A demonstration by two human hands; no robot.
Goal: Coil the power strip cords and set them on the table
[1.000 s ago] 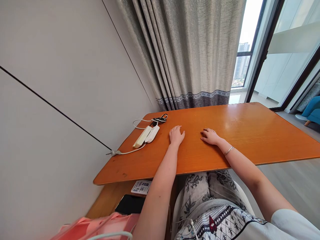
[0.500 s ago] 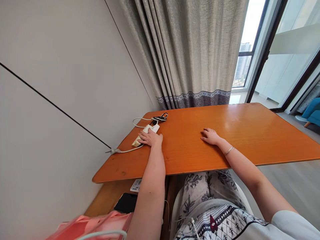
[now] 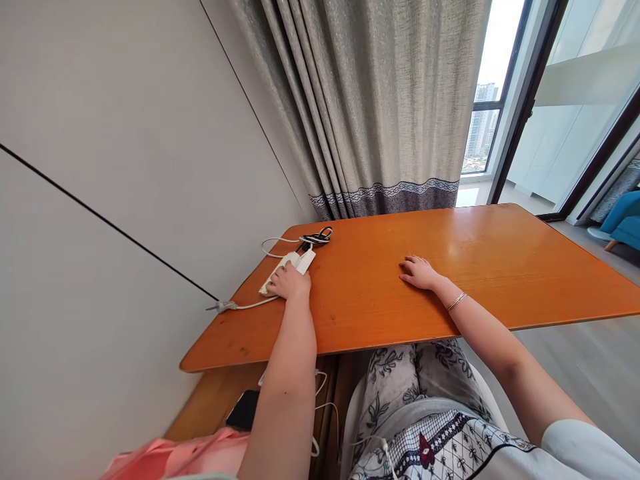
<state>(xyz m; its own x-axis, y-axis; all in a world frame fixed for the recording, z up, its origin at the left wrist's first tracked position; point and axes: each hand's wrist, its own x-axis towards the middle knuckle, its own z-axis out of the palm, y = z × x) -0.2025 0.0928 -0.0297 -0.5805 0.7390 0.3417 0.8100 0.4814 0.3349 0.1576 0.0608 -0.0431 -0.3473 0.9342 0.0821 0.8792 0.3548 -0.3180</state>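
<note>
A white power strip [image 3: 271, 280] lies on the left part of the orange-brown tabletop [image 3: 370, 287]. A white plug or adapter [image 3: 305, 261] sits at its far right side. My left hand [image 3: 290, 281] is over the near part of the strip, its fingers curled around it and partly hidden. Coiled black and white cables [image 3: 316, 238] rest just beyond the strip. Toward the wall, a plug with bare prongs [image 3: 221, 307] lies at the table's left edge on a white cord. My right hand [image 3: 419, 272] rests on the bare wood with its fingers apart, holding nothing.
A grey wall [image 3: 100, 287] runs along the left, and a grey curtain [image 3: 385, 120] hangs behind the table. Below the near edge lie a black phone [image 3: 243, 409] and a pink bag [image 3: 200, 453] on a wooden surface. White cables dangle beside my left forearm.
My left hand has shifted slightly left and toward me, and its fingers have curled in around the power strip. The right hand stays in place.
</note>
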